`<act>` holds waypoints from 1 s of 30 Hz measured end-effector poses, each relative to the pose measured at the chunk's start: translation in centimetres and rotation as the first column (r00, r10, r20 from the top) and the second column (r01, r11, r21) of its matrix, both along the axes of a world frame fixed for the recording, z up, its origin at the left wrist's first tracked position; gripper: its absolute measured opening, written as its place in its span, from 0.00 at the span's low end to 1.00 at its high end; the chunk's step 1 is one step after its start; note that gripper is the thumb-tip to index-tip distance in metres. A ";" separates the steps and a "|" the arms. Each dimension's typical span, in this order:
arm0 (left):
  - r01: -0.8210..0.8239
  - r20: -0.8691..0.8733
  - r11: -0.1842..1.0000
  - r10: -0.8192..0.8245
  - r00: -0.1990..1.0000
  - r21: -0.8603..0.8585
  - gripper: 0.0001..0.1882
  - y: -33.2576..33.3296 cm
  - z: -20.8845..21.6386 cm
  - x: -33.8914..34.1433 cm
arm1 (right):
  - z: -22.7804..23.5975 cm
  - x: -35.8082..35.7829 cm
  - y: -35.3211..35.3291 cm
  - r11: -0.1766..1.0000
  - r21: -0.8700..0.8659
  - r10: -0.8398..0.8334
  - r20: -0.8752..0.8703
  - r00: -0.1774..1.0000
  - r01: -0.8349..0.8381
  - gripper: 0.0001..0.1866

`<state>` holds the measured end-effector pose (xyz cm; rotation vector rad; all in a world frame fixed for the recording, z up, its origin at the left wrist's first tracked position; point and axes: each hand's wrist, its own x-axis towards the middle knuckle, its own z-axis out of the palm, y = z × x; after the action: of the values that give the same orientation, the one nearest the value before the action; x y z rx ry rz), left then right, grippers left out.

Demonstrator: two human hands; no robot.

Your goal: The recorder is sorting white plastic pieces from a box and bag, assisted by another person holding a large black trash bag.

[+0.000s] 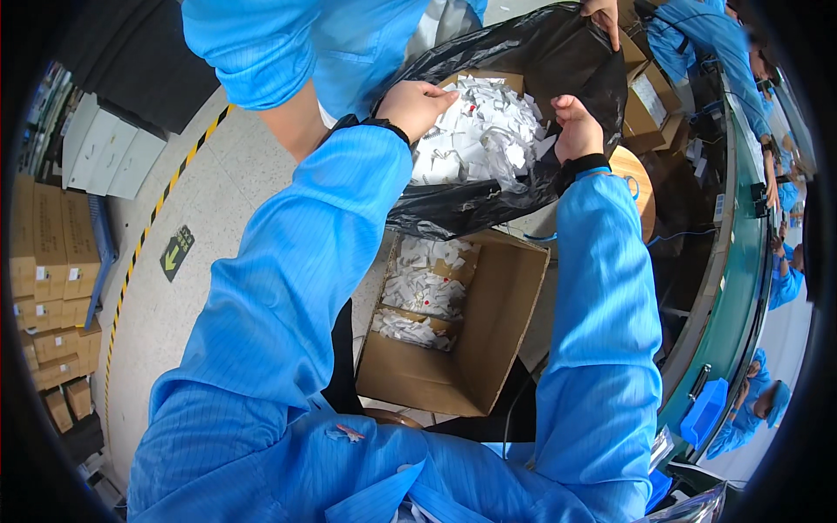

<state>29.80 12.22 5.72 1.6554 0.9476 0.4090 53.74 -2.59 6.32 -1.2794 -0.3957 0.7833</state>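
A black plastic bag [453, 209] lines an open carton [488, 78] heaped with small white scraps [453, 144], some dotted red. My left hand [418, 109] reaches over the heap's left side, thumb and fingers pressed together; whatever is in the pinch is too small to make out. Over the right side, my right hand [577, 129] is closed with curled fingers, and what it may hold is hidden. Crumpled clear plastic [508, 161] lies on the scraps between the hands. Below my wrists stands an open cardboard box [497, 314] with more white scraps [423, 292] at its far left.
Opposite me a co-worker in a blue sleeve [253, 52] leans in; a hand [603, 16] grips the bag's far right rim. A round wooden stool [634, 187] stands at right, beside a green conveyor [706, 340] with a blue bin [704, 413]. Stacked cartons [61, 261] line the left.
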 end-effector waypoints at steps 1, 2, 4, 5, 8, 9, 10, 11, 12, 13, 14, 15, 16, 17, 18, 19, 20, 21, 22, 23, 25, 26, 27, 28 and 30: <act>-0.002 -0.001 1.000 0.002 1.000 -0.002 0.16 0.1 -0.4 -0.1 | -0.4 0.1 0.0 1.000 -0.002 0.002 -0.001 1.000 -0.002 0.12; 0.018 0.033 0.998 -0.020 0.999 0.067 0.15 0.3 -0.9 -0.3 | -0.9 0.2 0.1 0.994 0.075 0.078 0.084 0.993 -0.084 0.13; 0.032 0.066 0.991 -0.041 0.997 0.133 0.14 0.1 -1.0 -0.6 | -1.6 0.1 0.4 0.975 0.141 0.148 0.172 0.974 -0.173 0.14; 0.052 0.072 0.990 -0.062 0.995 0.135 0.13 0.0 -1.2 -0.8 | -2.0 -0.1 0.6 0.958 0.155 0.201 0.235 0.951 -0.241 0.15; 0.090 -0.040 0.977 -0.084 0.996 0.192 0.11 -0.9 0.3 -1.7 | 0.1 -3.6 0.2 0.978 0.006 0.198 0.290 0.936 -0.208 0.17; 0.119 -0.152 0.960 -0.082 0.985 0.252 0.11 -1.3 1.4 -1.9 | 1.2 -4.6 -0.3 0.984 -0.149 0.136 0.297 0.945 -0.095 0.17; 0.125 -0.152 0.960 -0.088 0.984 0.250 0.11 -1.6 2.1 -2.0 | -0.1 -3.5 -0.6 0.965 -0.218 0.215 0.354 0.910 -0.143 0.11; 0.146 -0.201 0.947 -0.090 0.975 0.285 0.11 -2.0 2.7 -2.0 | 0.0 -3.2 -1.3 0.966 -0.221 0.210 0.352 0.912 -0.137 0.11; 0.170 -0.252 0.933 -0.090 0.964 0.318 0.12 -2.4 2.9 -1.8 | 0.0 -3.0 -2.0 0.823 -0.542 0.478 0.495 0.726 -0.172 0.15; 0.168 -0.264 0.937 -0.085 0.961 0.307 0.12 -2.3 1.9 -2.0 | 0.3 -4.0 -2.0 0.587 -0.802 0.742 0.480 0.469 -0.108 0.20; 0.178 -0.145 0.879 -0.126 0.981 0.441 0.12 -2.0 0.2 -2.1 | 0.0 -5.9 -2.8 0.505 -0.845 0.828 0.531 0.179 0.175 0.29; 0.179 -0.040 0.810 -0.189 0.981 0.558 0.14 -2.2 -1.6 -2.5 | 1.0 -9.7 -4.0 0.473 -0.793 0.863 0.505 -0.019 0.385 0.24; 0.357 -0.167 0.858 -0.317 0.934 0.369 0.16 -4.3 1.5 -2.6 | 0.0 -9.6 -5.4 0.735 -0.642 0.665 0.745 -0.052 0.217 0.22; 0.387 -0.137 0.884 -0.363 0.922 0.262 0.19 -6.8 3.2 -3.5 | -1.4 -10.2 -7.2 0.912 -0.407 0.408 0.913 -0.018 0.042 0.23; 0.504 -0.094 0.820 -0.498 0.862 0.271 0.21 -8.8 3.4 -5.1 | -0.3 -12.6 -8.6 0.906 -0.413 0.423 0.896 0.134 -0.096 0.25; 0.636 -0.122 0.722 -0.630 0.767 0.271 0.16 -10.7 3.1 -6.5 | -2.3 -14.1 -11.1 0.945 -0.304 0.317 0.942 0.112 -0.120 0.15; 0.638 -0.012 0.685 -0.678 0.735 0.353 0.12 -12.0 1.4 -9.1 | -3.4 -17.0 -12.9 0.894 -0.386 0.423 0.894 0.145 -0.230 0.06; 0.639 -0.106 0.713 -0.639 0.762 0.289 0.12 -13.2 1.6 -11.6 | -5.0 -19.1 -14.4 0.822 -0.521 0.548 0.834 0.066 -0.231 0.07; 0.629 -0.305 0.711 -0.552 0.776 0.314 0.12 -14.1 0.9 -13.5 | -7.8 -21.4 -16.1 0.800 -0.542 0.588 0.793 0.158 -0.257 0.11; 0.506 -0.287 0.792 -0.424 0.859 0.342 0.11 -15.0 -0.7 -15.0 | -10.1 -23.8 -17.1 0.744 -0.642 0.665 0.685 0.298 -0.187 0.09; 0.280 -0.395 0.927 -0.167 0.903 0.249 0.12 -16.4 -2.6 -16.6 | -18.3 -27.6 -18.7 0.451 -0.885 0.642 0.234 0.730 -0.112 0.24; 0.298 -0.410 0.926 -0.185 0.893 0.230 0.12 -16.8 -3.6 -16.8 | -22.8 -28.3 -19.1 0.255 -0.943 0.491 -0.065 0.869 -0.214 0.41; 0.192 -0.375 0.958 -0.101 0.922 0.213 0.16 -17.0 -4.8 -16.1 | -30.7 -28.5 -21.2 0.280 -0.884 0.119 -0.354 0.928 -0.373 0.58; 0.048 -0.363 0.979 0.029 0.931 0.200 0.20 -17.0 -6.1 -16.3 | -31.9 -29.0 -20.6 0.224 -0.922 0.035 -0.317 0.948 -0.317 0.62; 0.049 -0.349 0.982 0.018 0.937 0.183 0.25 -16.7 -8.2 -16.3 | -32.6 -29.0 -19.2 0.161 -0.948 -0.060 -0.288 0.956 -0.276 0.67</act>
<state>13.53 -4.52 -2.47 1.9497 1.1855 0.1985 24.73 -21.80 -26.31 -2.3802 0.4133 1.4468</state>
